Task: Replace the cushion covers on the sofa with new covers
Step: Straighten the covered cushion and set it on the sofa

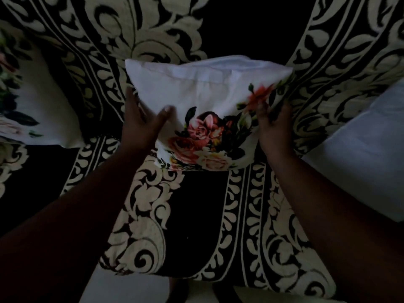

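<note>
A cushion in a white cover with a floral print (203, 114) stands on the sofa seat (196, 215), leaning toward the black-and-cream patterned backrest (135, 29). My left hand (142, 121) holds its left side, thumb on the front face and fingers behind the edge. At the cushion's right edge my right hand (273, 121) grips the cover, with its fingers curled into the fabric. The cover's open end with a white flap faces up.
Another floral-covered cushion (26, 101) rests at the far left of the sofa. A plain white cushion (367, 154) lies at the right. The sofa's front edge runs along the bottom, with pale floor (122, 289) below it.
</note>
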Demonstrator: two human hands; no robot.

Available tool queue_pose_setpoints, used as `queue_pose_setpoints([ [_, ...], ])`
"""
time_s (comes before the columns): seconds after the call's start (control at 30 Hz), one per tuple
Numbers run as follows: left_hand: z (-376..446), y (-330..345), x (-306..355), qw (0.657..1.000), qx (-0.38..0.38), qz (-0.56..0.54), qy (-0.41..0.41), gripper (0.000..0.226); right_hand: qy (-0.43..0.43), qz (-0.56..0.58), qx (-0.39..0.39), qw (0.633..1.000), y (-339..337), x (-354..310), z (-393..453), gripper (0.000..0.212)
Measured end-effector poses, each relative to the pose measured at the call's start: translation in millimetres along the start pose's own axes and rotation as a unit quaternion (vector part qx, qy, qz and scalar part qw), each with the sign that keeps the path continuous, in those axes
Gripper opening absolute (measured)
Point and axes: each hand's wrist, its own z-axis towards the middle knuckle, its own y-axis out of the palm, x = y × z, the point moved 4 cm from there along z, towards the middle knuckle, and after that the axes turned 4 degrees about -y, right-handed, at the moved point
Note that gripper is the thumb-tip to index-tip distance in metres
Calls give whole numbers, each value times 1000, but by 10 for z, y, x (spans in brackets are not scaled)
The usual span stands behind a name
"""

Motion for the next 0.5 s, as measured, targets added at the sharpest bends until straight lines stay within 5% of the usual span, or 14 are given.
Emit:
queue_pose_setpoints([
  [0.1, 208, -139, 417, 992, 36, 114, 40, 86, -114, -32, 59, 991, -191, -325, 171, 70],
  [0.2, 393, -256, 691, 963, 46, 261, 42, 54, -131, -93, 41, 986, -313, -552, 355, 38],
  [0.5, 617, -452, 893, 939, 83, 334, 21, 43, -129, -194, 37, 972, -495, -563, 722, 46],
])
